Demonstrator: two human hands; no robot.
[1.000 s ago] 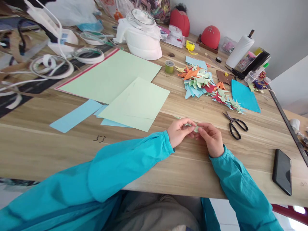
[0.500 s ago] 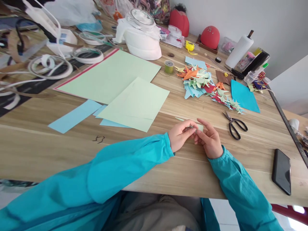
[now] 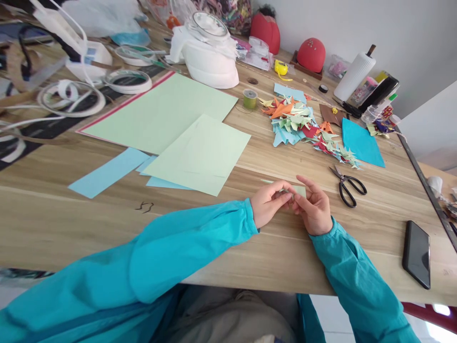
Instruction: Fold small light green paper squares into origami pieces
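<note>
My left hand (image 3: 268, 204) and my right hand (image 3: 314, 209) meet over the wooden table (image 3: 250, 247) near its front edge. Both pinch a small pale green paper piece (image 3: 299, 190), which lies low against the table top. My left fingers are curled onto its left end. The right hand holds it from the right, with the index finger raised. Both arms wear teal sleeves. Most of the paper is hidden by my fingers.
Black scissors (image 3: 347, 186) lie just right of my hands. A black phone (image 3: 416, 254) rests at the front right. A heap of folded coloured paper shapes (image 3: 296, 123) and a teal sheet (image 3: 360, 141) lie beyond. Large pale green sheets (image 3: 178, 124) and blue strips (image 3: 107, 172) cover the left.
My right hand's fingers have lifted and spread a little over the green paper, which shows more at its right end. The left hand has barely moved.
</note>
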